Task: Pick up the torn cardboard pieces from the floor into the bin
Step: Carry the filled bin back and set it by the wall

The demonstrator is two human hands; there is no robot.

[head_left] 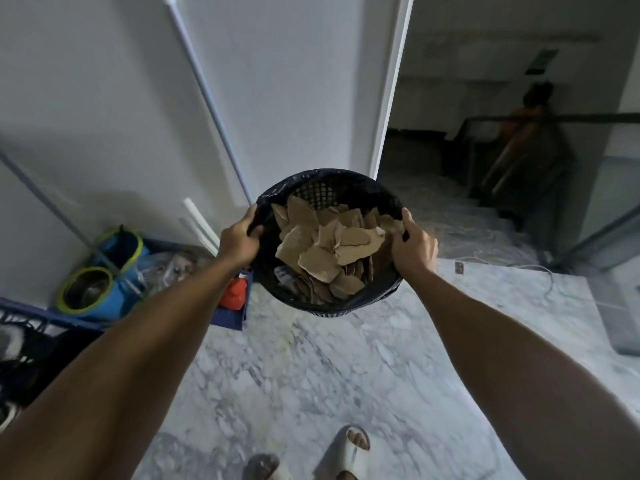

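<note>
White-veined marble floor (311, 368) spreads beneath the person, running to a grey wall on the left and an open doorway (485, 168) on the right that gives onto a darker landing with stairs. Held up over this floor is the bin (346, 181), a black mesh basket lined with a dark bag, tipped so its mouth faces the camera. Torn cardboard pieces (329, 247) fill it in a loose brown heap, none visible on the marble. The left hand (239, 240) grips the bin's left rim, fingers curled over the edge and thumb inside. The right hand (414, 244) grips the right rim the same way, thumb hooked over the lip beside the cardboard. Both arms are stretched forward. Left of the bin, clutter lies against the wall: a blue mop bucket (100, 275) with yellow-green rims, a mop handle (207, 98) leaning on the wall, an orange object (235, 292) and a dark crate (31, 351). Bare marble lies open straight ahead and to the right. Two feet in pale slippers (349, 452) stand at the bottom edge.
</note>
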